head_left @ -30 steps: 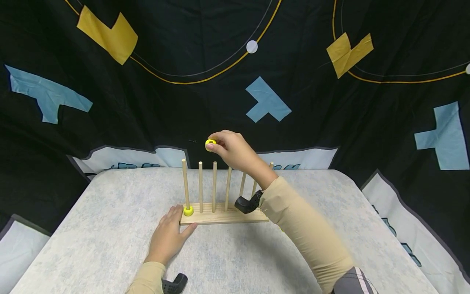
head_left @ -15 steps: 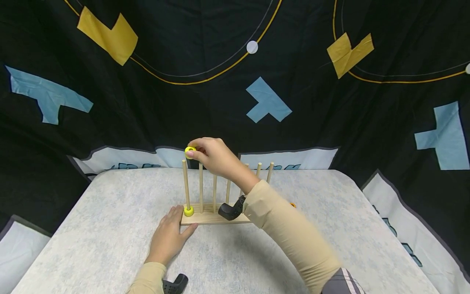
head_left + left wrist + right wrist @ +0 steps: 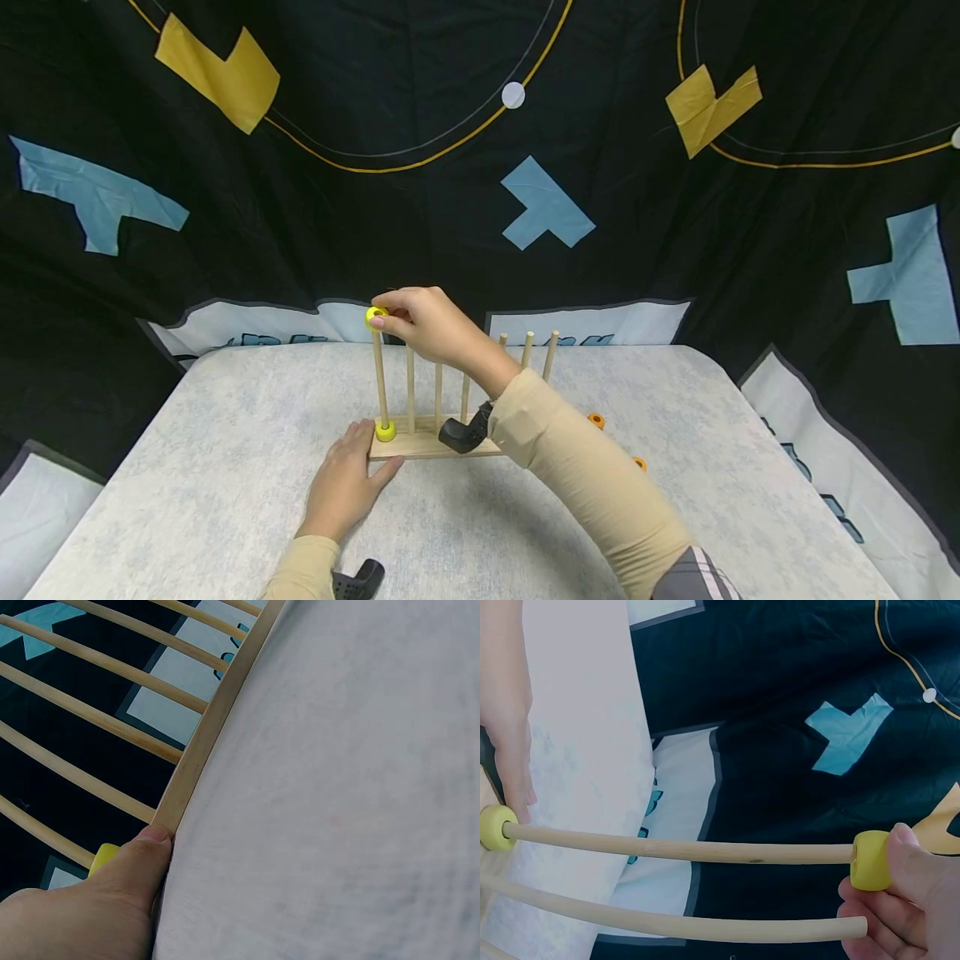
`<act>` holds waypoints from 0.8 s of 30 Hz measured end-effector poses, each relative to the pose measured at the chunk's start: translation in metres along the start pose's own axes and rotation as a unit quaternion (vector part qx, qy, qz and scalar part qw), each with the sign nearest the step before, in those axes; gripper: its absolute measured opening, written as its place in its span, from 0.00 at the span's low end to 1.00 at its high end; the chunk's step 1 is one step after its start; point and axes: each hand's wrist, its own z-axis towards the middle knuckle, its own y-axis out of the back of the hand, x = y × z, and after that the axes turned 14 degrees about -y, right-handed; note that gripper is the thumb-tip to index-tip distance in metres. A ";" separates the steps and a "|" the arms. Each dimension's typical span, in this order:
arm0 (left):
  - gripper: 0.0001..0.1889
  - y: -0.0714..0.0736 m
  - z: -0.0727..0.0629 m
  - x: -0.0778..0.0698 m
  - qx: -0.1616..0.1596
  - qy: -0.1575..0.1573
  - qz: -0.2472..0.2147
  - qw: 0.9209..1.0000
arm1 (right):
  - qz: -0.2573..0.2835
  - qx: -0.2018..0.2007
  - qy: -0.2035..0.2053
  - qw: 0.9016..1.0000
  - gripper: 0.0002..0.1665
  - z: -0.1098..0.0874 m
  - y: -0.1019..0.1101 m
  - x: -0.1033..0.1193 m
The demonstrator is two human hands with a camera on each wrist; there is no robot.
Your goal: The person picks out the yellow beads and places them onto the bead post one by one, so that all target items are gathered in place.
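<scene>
One pinched yellow ring (image 3: pixel 870 860), mottled pale tabletop (image 3: pixel 225 467), black backdrop (image 3: pixel 420 225)

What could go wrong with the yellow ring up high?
The upper yellow ring might slip, because the right hand only pinches it atop the end peg. That hand might bump the next peg beside its fingers. The wooden base might wobble if the left hand leaves its corner.

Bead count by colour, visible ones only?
Yellow: 2 (upper bead in the right hand, lower bead at the base of the leftmost peg)
Orange: 2 (far bead and near bead, on the table)
Total: 4; the right sleeve may hide more.
</scene>
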 end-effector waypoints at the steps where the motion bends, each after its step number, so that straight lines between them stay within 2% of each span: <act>1: 0.42 0.000 0.000 0.000 0.000 0.000 0.000 1.000 | 0.002 0.002 0.000 1.000 0.22 0.000 0.000 0.000; 7: 0.42 0.000 0.000 0.000 0.001 0.001 0.001 1.000 | 0.005 0.006 0.002 1.000 0.23 0.000 0.000 0.000; 24: 0.43 0.001 0.000 -0.001 0.003 0.002 0.000 1.000 | -0.007 0.052 0.006 0.999 0.23 0.000 0.000 -0.004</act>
